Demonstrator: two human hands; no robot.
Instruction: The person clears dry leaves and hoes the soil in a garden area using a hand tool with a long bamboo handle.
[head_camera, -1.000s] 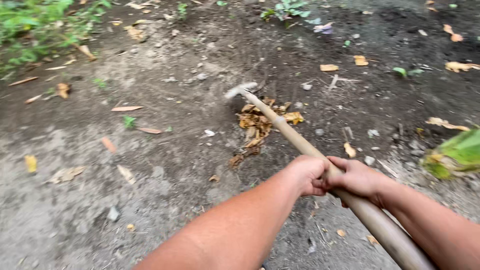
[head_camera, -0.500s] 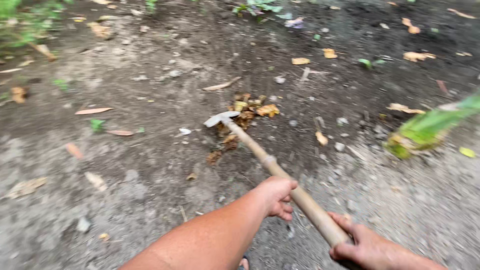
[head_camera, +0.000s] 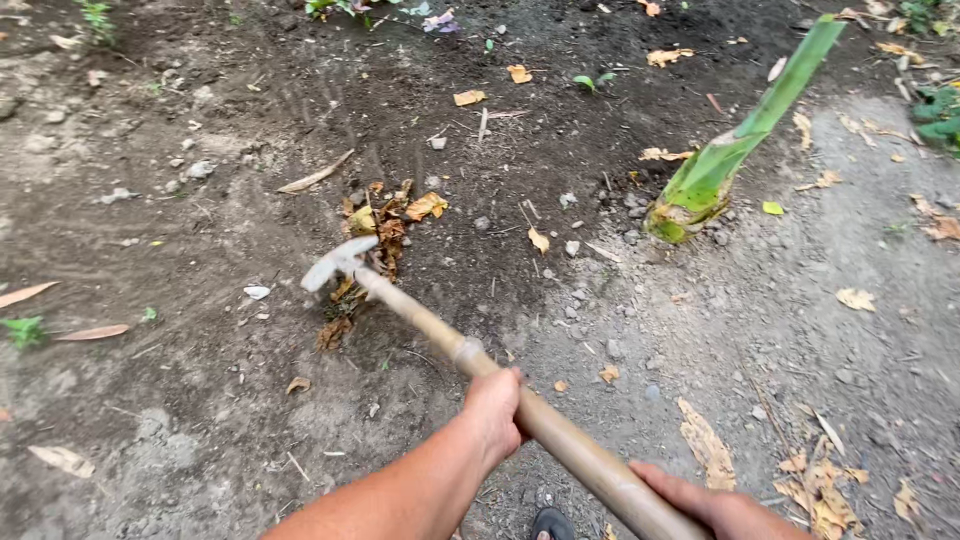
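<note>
My 2 hands have slid apart on the hoe handle (head_camera: 520, 405), left hand (head_camera: 495, 405) clamped high, right hand (head_camera: 715, 510) gripping low, blade (head_camera: 335, 265) now biting beside the dry leaves (head_camera: 385, 225).

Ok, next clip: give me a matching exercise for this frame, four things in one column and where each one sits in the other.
Things:
1. left hand
2. right hand
3. hoe blade
4. cut green stalk

Places:
A. upper right, leaning out of the soil
B. on the wooden handle, nearer the blade
C. by the pile of dry leaves
D. at the handle's near end, bottom edge of view

Pairs: 1-B, 2-D, 3-C, 4-A
</note>
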